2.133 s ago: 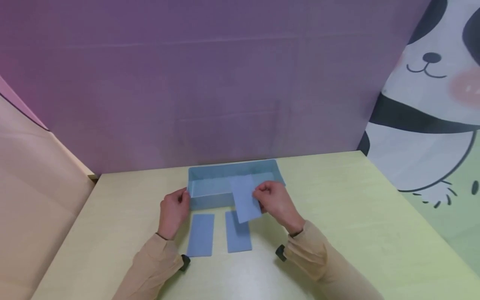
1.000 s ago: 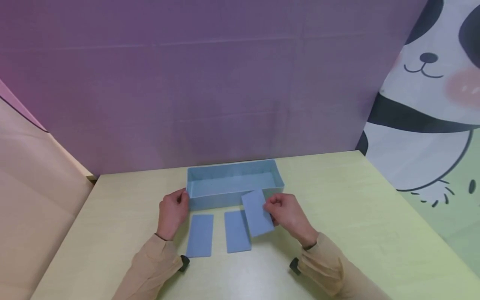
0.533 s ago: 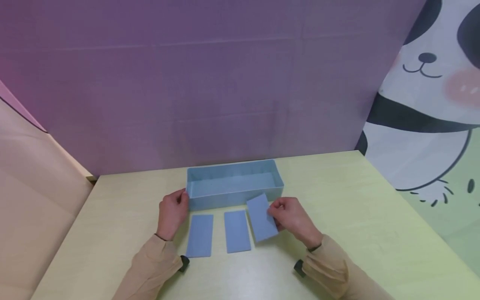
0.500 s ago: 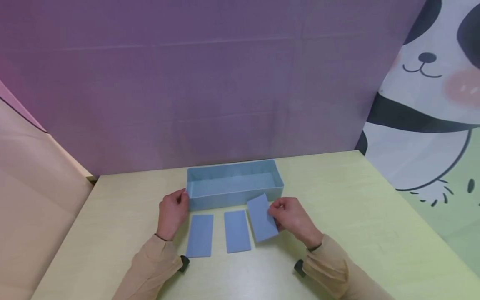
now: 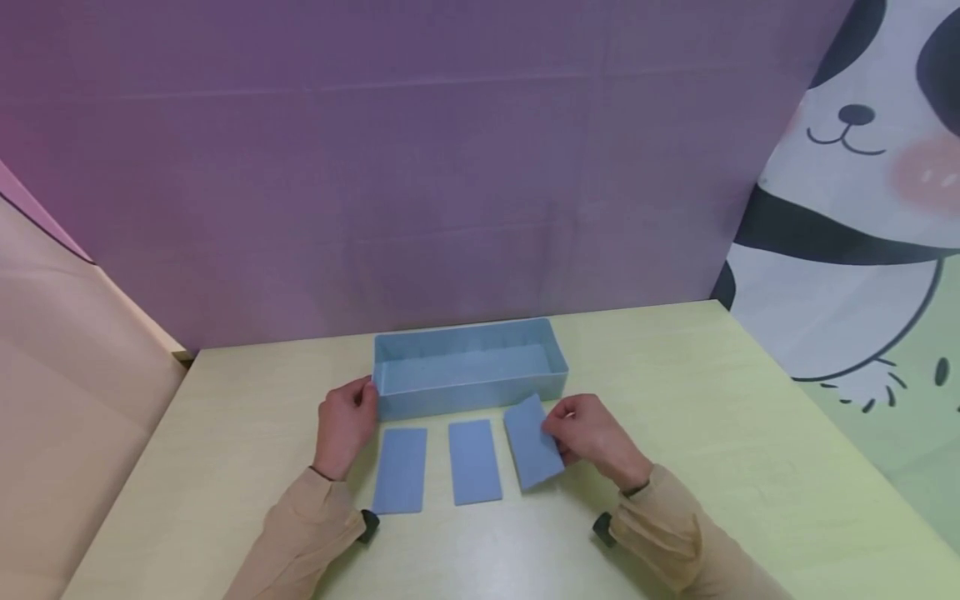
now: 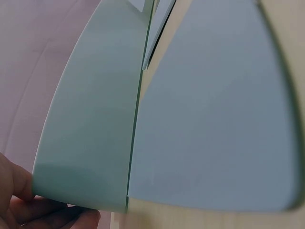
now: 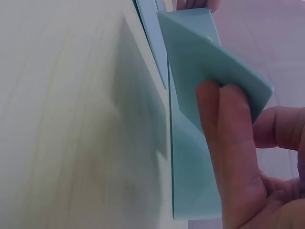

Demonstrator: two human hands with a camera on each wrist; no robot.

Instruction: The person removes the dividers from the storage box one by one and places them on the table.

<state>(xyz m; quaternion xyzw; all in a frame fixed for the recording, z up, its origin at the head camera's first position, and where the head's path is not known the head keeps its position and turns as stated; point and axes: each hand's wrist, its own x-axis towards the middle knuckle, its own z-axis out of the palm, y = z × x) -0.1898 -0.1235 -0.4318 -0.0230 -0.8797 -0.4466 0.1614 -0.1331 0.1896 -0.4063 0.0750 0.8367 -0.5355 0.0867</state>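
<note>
Near the back of the table stands a long, open light-blue box (image 5: 450,402) with nothing inside it. My left hand (image 5: 347,427) grips its near left end; in the left wrist view the thumb (image 6: 21,182) is at the rim and the fingers curl against the end wall. My right hand (image 5: 592,440) pinches a flat blue rectangular panel (image 5: 529,446) by its right edge. In the right wrist view this panel (image 7: 209,62) is tilted and raised, its shadow falling on the table. Two matching panels lie flat before the box, a left one (image 5: 401,471) and a middle one (image 5: 476,462).
The pale wooden table (image 5: 247,467) runs back to a purple cloth wall (image 5: 450,167). A panda-print cloth (image 5: 847,317) hangs at the right, a pale pink cloth (image 5: 82,400) at the left. Both sleeved forearms rest low over the front.
My right hand has brought the panel from over the box toward me and to the right, past the middle panel, and lower. The left hand and the box have stayed put.
</note>
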